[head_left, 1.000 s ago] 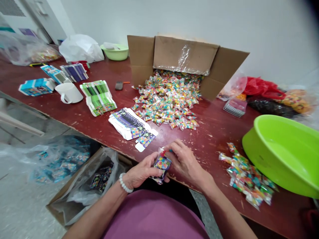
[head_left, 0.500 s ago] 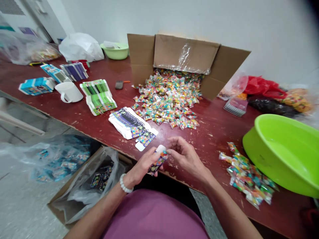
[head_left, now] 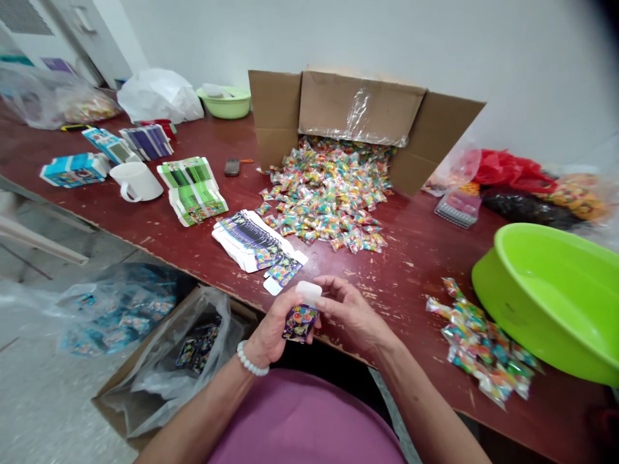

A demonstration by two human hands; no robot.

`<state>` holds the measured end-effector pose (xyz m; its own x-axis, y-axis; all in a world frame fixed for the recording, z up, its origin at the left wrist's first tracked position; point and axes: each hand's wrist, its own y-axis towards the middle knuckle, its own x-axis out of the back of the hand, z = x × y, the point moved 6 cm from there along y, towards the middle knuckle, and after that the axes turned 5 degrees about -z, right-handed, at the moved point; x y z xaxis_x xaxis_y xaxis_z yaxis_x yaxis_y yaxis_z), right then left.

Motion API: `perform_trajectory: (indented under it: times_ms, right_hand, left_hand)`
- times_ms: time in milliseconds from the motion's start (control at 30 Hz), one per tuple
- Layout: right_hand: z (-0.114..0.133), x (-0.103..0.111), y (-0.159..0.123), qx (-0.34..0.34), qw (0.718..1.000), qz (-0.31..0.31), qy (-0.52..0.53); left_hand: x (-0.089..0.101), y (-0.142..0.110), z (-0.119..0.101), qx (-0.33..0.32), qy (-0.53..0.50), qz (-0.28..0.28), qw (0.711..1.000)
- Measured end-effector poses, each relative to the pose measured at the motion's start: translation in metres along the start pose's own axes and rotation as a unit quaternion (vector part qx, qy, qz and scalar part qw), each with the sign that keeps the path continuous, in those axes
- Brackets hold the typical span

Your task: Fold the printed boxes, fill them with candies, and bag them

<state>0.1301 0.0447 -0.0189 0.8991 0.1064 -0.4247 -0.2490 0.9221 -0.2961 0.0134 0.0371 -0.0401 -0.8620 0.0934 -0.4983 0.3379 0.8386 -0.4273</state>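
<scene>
The printed carton [head_left: 300, 323] is clamped by the left hand [head_left: 273, 332], seemingly for steadiness; the right hand [head_left: 355, 314] cannot be judged closed or apart.

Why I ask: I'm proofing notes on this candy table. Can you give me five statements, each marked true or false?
1. The left hand holds a small box. True.
2. The mug is green. False: the mug is white.
3. Wrapped candies spill from the carton onto the table. True.
4. The bracelet is on the right wrist. False: the bracelet is on the left wrist.
5. The small candy pile lies inside the tub. False: the small candy pile is beside the tub.
</scene>
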Motion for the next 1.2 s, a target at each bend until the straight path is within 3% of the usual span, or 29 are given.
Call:
perform_trajectory:
  times_ms: [200,300,400,533,700,833,933,1067,1200]
  right_hand:
    - [-0.009,-0.013,0.004,-0.013,0.999,0.017,0.048]
    - [-0.005,-0.011,0.003,0.036,0.999,-0.003,0.02]
    - [0.004,-0.006,-0.004,0.122,0.989,-0.011,-0.077]
    - [0.01,-0.005,-0.011,0.208,0.95,0.005,-0.234]
    - [0.005,-0.001,-0.006,0.164,0.952,-0.069,-0.248]
    - [-0.001,-0.007,0.001,0.082,0.987,-0.034,-0.133]
    - [0.0,-0.008,0.0,0.074,0.989,-0.036,-0.124]
    - [0.002,-0.012,-0.01,0.155,0.961,-0.017,-0.227]
    - [0.001,-0.022,-0.02,0.296,0.88,-0.006,-0.37]
  left_hand:
    - [-0.003,-0.004,-0.005,-0.037,0.033,0.012,0.999]
    - [-0.002,-0.005,-0.005,0.009,0.013,0.029,0.999]
    - [-0.002,-0.003,-0.001,0.07,-0.038,0.061,0.995]
    - [0.0,0.0,0.004,0.081,-0.052,0.033,0.995]
    - [-0.002,-0.001,0.001,0.004,-0.01,-0.008,1.0]
    - [-0.002,-0.002,0.003,0.017,0.01,0.009,1.0]
    - [0.002,-0.001,0.006,0.031,0.017,0.0,0.999]
    - [0.006,0.001,0.01,0.069,-0.041,-0.004,0.997]
    - [0.009,0.004,0.009,0.086,-0.131,-0.021,0.987]
